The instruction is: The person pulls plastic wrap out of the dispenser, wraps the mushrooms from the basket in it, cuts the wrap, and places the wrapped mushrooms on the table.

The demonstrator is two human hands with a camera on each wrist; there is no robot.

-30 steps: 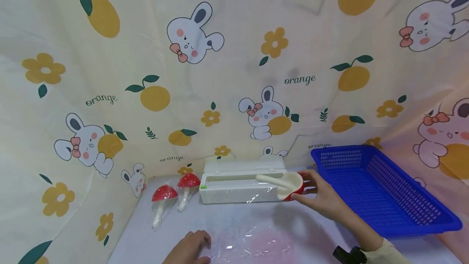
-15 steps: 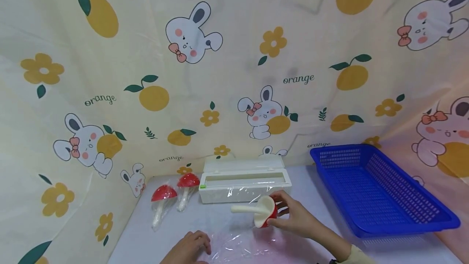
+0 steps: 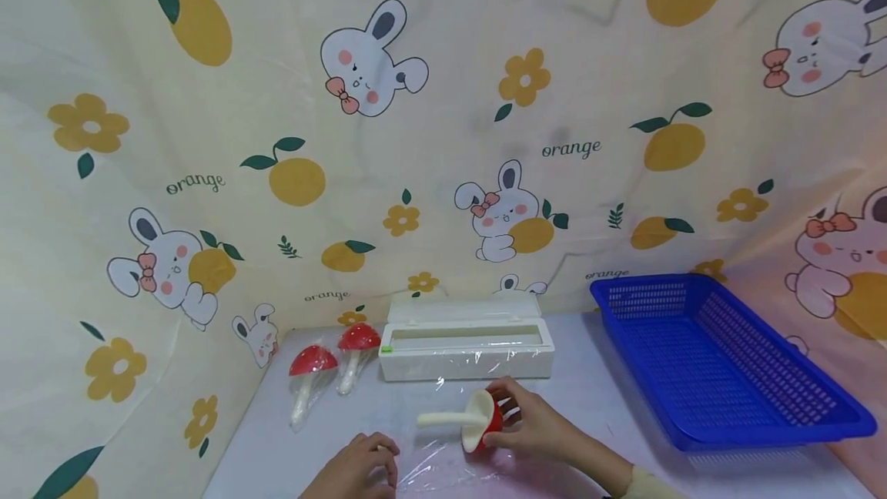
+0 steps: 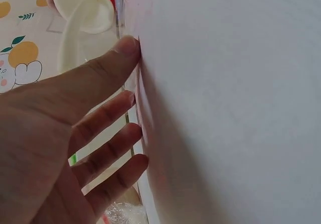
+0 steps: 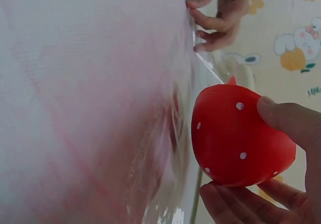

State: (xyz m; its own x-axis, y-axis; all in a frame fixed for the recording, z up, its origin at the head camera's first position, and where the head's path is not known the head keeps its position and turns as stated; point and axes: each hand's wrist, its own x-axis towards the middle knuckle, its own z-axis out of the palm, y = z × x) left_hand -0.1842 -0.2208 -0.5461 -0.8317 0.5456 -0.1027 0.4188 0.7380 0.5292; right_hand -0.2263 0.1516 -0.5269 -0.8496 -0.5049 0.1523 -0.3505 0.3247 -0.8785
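Note:
My right hand [image 3: 537, 422] grips a toy mushroom [image 3: 474, 423] by its red, white-dotted cap [image 5: 235, 138], thumb on one side and fingers on the other. Its cream stem points left, lying roughly level over a sheet of clear cling film [image 3: 426, 472]. On the near left, my left hand [image 3: 356, 467] rests its fingertips at the film's edge, and the left wrist view shows the thumb and fingers [image 4: 113, 143] spread and fairly straight. Behind both hands stands a white cling film box [image 3: 423, 366] with its lid up, film running out over its front.
Two more red-capped mushrooms wrapped in film, a nearer one [image 3: 312, 364] and a farther one [image 3: 359, 339], lie left of the box. A blue plastic basket [image 3: 776, 437] stands on the right. A printed curtain [image 3: 443, 114] rises behind the white table [image 3: 256, 445].
My right hand has carried the mushroom from in front of the box's right end leftward and nearer, down over the film. The left hand has stayed almost where it was.

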